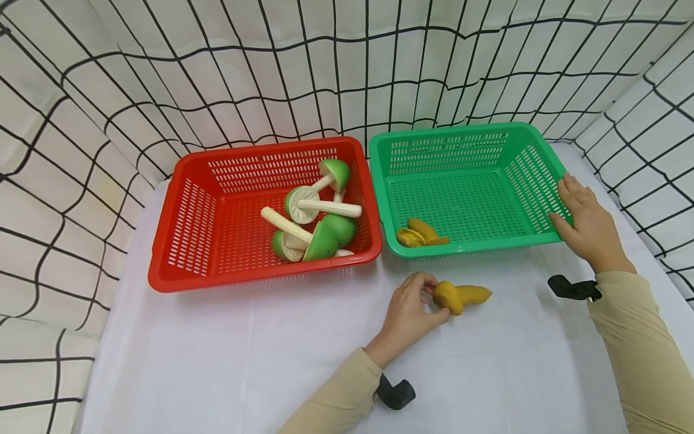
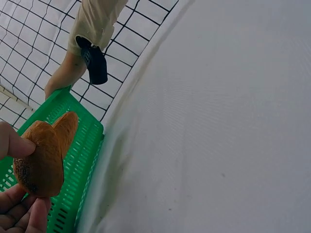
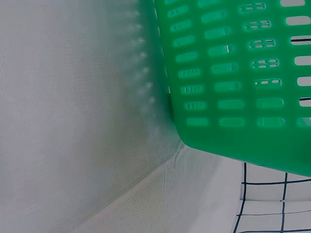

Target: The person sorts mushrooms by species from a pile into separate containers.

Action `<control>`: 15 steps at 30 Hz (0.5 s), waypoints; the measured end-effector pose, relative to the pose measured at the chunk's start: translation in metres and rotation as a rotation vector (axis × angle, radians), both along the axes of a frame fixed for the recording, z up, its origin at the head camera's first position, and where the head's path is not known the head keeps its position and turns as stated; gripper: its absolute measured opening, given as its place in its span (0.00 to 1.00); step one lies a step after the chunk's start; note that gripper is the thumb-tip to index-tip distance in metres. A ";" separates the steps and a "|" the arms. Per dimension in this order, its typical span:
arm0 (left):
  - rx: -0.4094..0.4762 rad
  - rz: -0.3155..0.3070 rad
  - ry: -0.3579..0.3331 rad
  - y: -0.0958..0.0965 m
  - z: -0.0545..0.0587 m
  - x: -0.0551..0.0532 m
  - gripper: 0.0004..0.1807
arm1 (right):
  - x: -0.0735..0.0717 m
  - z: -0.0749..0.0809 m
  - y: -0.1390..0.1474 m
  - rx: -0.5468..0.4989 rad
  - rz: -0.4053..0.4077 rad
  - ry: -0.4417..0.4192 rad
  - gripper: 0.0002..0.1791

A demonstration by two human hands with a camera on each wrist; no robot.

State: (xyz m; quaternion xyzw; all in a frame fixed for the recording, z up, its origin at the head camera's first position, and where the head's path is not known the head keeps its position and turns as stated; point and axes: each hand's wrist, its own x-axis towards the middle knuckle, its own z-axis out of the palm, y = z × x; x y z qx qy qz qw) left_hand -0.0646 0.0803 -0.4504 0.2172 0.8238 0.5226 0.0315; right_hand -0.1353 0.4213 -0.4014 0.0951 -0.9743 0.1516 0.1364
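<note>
A yellow toy mushroom (image 1: 447, 298) with a rounded cap and a tapering stem is in front of the green basket (image 1: 472, 247). My left hand (image 1: 410, 310) pinches its cap between thumb and fingertips, and the stem points right. Up close in the left wrist view, the mushroom (image 2: 41, 158) looks brownish, with dark specks on the cap. My right hand (image 1: 590, 226) rests on the basket's right rim, fingers fairly straight, thumb lying over the edge. The right wrist view shows only the basket's slotted wall (image 3: 223, 131), not the hand.
Several yellow mushroom pieces (image 1: 424, 230) lie in the green basket's near left corner. To the left, a red basket (image 1: 187, 280) holds several green-capped toy mushrooms (image 1: 325, 238) with pale stems. White cloth covers the table (image 1: 217, 361). A black wire grid (image 1: 303, 42) encloses the back and sides.
</note>
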 end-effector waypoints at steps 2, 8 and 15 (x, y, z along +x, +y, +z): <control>0.008 -0.005 0.005 -0.001 0.003 0.000 0.20 | 0.000 0.000 0.000 0.000 -0.001 -0.001 0.35; 0.050 -0.018 0.011 -0.003 0.012 0.002 0.20 | 0.000 0.001 0.000 -0.006 -0.004 -0.002 0.35; 0.056 -0.031 0.030 -0.005 0.022 0.002 0.21 | 0.000 0.001 -0.001 -0.003 -0.006 -0.007 0.35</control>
